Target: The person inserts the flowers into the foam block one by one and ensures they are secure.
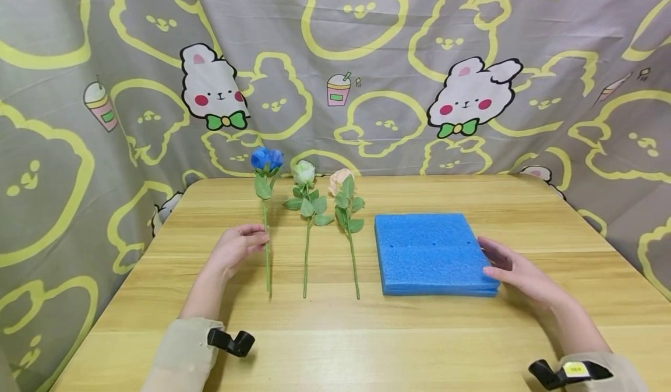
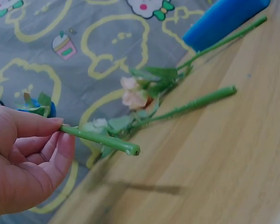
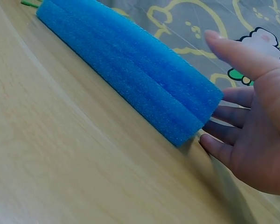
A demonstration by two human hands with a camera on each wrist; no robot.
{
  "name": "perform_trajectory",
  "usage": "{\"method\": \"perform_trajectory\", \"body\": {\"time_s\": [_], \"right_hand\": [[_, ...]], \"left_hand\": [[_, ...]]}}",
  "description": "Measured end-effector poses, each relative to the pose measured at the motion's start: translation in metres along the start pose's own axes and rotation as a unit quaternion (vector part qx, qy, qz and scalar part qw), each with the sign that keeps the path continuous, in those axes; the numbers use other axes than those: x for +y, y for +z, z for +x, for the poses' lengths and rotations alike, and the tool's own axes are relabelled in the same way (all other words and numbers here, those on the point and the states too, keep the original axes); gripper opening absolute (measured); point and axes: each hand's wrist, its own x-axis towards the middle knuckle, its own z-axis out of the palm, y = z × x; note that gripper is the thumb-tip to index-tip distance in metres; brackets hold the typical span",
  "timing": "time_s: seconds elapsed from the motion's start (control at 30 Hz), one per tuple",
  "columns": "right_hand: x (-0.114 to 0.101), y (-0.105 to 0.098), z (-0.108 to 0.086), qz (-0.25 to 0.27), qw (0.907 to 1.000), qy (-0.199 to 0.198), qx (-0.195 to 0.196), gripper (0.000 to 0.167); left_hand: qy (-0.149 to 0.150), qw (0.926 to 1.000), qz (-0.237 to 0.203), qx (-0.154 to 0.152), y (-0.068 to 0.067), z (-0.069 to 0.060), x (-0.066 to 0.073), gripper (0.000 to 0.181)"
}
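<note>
My left hand (image 1: 238, 249) pinches the green stem of a blue artificial rose (image 1: 267, 160) between thumb and fingers. In the left wrist view the stem (image 2: 100, 138) is raised off the table, its cut end pointing away from the hand. My right hand (image 1: 516, 268) is at the right side of a blue foam block (image 1: 432, 255), fingers spread along its edge. In the right wrist view the fingertips meet the end of the block (image 3: 130, 70), while the thumb stands away from it. Small holes run in a row across the block's top.
Between the blue rose and the foam lie a pale green-white rose (image 1: 304, 172) and a peach rose (image 1: 342, 181), stems toward me. All rest on a wooden table (image 1: 325, 345). A grey patterned curtain (image 1: 293, 31) hangs behind the table and at its sides.
</note>
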Motion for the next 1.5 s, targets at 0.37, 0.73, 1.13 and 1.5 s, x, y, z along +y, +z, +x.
{"method": "perform_trajectory", "body": {"time_s": [0.37, 0.73, 1.13, 1.5], "right_hand": [[-0.001, 0.0, -0.001, 0.024, 0.9986, -0.033, -0.034, 0.073], [0.0, 0.0, -0.002, 0.042, 0.9975, -0.036, -0.044, 0.076], [-0.001, 0.0, -0.001, 0.029, 0.9984, -0.024, -0.043, 0.074], [-0.004, 0.0, -0.001, 0.026, 0.9985, -0.024, -0.042, 0.071]], "left_hand": [[0.04, 0.9982, 0.041, -0.02, 0.036, 0.0, 0.016, 0.038], [0.089, 0.994, 0.047, -0.042, 0.077, 0.007, 0.027, 0.03], [0.108, 0.9912, 0.047, -0.059, 0.12, 0.013, 0.039, 0.025], [0.113, 0.9854, 0.079, -0.099, 0.168, 0.023, 0.042, 0.015]]}}
